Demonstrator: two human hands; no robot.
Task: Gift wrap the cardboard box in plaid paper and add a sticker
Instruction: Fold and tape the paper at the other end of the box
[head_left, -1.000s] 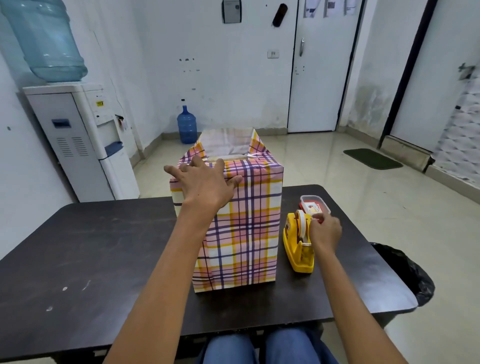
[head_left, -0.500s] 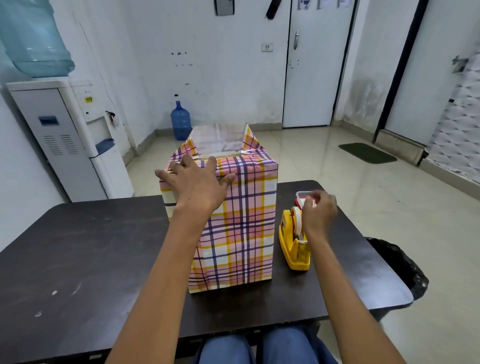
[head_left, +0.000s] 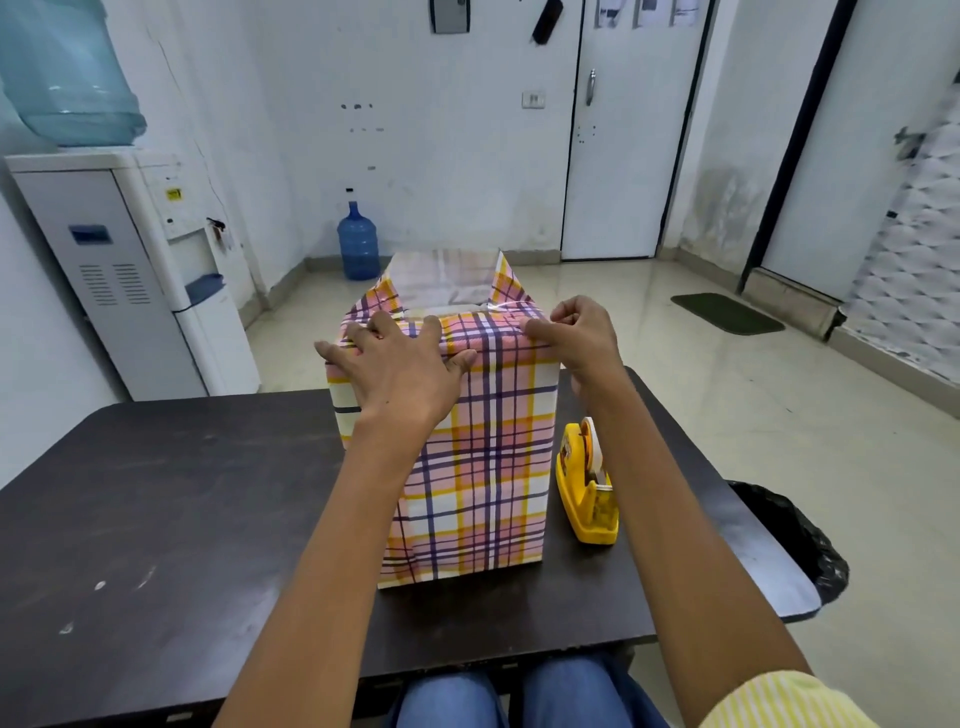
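Right hand (head_left: 582, 332) has left the yellow tape dispenser (head_left: 587, 488) and now sits at the top right edge of the cardboard box (head_left: 488, 457). Its grip is closed, with thumb and curled fingers pinching the fold of plaid paper (head_left: 511, 288) there. Whether a strip of tape lies between them cannot be told. Left hand (head_left: 402, 364) stays spread flat on the box top, grip apart, fingers straight and pressing the folded paper down.

The box stands upright mid-worktop (head_left: 182, 519), its near faces wrapped. At the far top, paper flaps stand unfolded, and the inside is hidden. The dispenser, a tape roll in its cradle, sits just beside the box's right face, under the right forearm.

A large water jug (head_left: 67, 73) sits upturned on a white water cooler (head_left: 130, 270) at the left wall. A smaller blue bottle (head_left: 358, 241) stands on the floor by the far wall. A black bin bag (head_left: 795, 535) sits off the worktop's right edge, its contents out of sight.

White walls, a shut white door (head_left: 618, 156) and a green mat (head_left: 727, 313) on pale tiles frame the scene. A broad stretch of scuffed dark worktop lies left of the box, and a narrower strip runs between the box and the near edge.
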